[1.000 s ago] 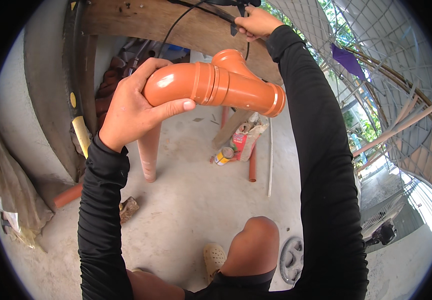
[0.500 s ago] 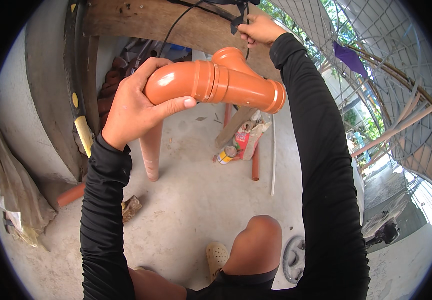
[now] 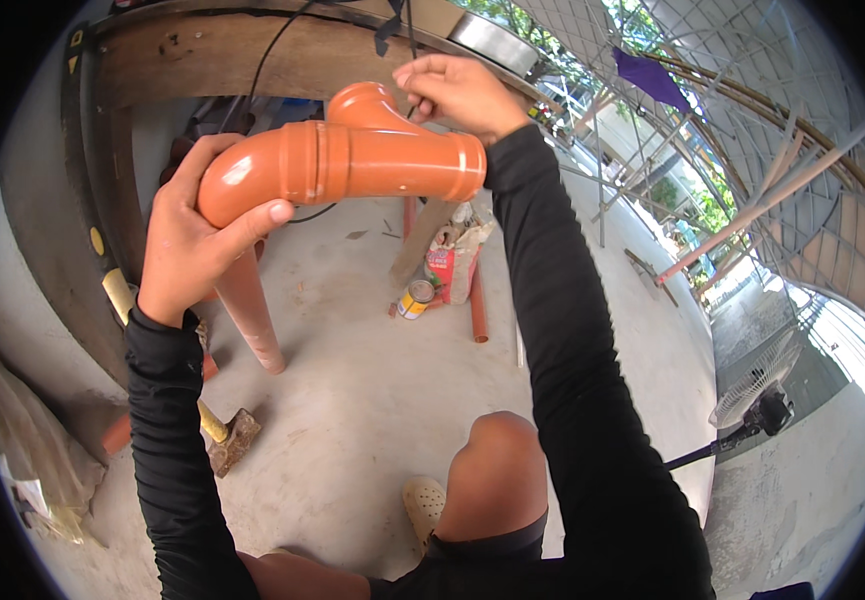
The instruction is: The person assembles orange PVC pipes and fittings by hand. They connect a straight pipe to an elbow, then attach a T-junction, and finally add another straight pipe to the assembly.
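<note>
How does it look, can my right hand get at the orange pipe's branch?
Probably yes: your right hand looks close to the branch, with nothing clearly blocking the gap, and your left hand holds the pipe by its curved end.

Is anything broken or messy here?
The bag on the floor, beside the can: its top looks crumpled and ragged, maybe torn. No spill shows, and the pipe in the left hand shows no crack.

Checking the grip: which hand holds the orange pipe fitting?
The left hand, clasping the orange pipe fitting by its bend. The right hand, near the side branch, isn't gripping it.
</note>
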Tool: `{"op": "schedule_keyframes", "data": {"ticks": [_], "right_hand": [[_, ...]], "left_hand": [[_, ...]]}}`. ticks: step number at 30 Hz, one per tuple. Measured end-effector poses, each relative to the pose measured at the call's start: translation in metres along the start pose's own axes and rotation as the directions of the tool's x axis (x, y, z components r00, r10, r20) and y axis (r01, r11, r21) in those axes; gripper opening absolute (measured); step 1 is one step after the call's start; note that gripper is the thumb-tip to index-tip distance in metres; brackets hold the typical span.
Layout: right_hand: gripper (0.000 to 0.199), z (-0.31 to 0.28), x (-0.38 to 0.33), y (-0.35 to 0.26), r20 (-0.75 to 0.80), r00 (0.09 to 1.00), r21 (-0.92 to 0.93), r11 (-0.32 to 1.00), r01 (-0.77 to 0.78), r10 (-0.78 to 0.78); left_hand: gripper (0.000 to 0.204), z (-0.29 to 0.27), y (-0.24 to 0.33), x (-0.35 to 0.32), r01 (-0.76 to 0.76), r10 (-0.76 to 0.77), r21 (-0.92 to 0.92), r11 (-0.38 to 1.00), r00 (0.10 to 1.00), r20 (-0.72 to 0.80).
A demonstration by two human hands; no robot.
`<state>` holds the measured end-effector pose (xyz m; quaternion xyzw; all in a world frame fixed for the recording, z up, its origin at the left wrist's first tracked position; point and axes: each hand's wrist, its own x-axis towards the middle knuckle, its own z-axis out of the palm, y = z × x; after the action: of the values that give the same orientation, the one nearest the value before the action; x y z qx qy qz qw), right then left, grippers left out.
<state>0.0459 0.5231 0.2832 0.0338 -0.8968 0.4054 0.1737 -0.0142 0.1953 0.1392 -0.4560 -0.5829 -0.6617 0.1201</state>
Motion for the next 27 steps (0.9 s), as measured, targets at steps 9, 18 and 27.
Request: {"op": "schedule_keyframes", "data": {"ticks": [9,18,27], "right_hand": [[0.048,0.043,-0.117,0.014,-0.35,0.91,0.721,0.684,0.11,0.223],[0.062,0.054,-0.114,0.015,-0.53,0.838,0.112,0.968,0.225,-0.133],[0.033,0.067,-0.106,0.026,-0.65,0.757,0.366,0.849,0.38,-0.059]], "left_hand": [[0.067,0.011,0.0,0.0,-0.069,0.068,-0.028,0.997,0.998,-0.013],[0.066,0.036,0.002,0.002,-0.159,0.165,0.081,0.984,0.984,-0.066],[0.069,0.047,0.007,-0.001,-0.097,0.108,0.17,0.981,0.993,-0.052]]}}
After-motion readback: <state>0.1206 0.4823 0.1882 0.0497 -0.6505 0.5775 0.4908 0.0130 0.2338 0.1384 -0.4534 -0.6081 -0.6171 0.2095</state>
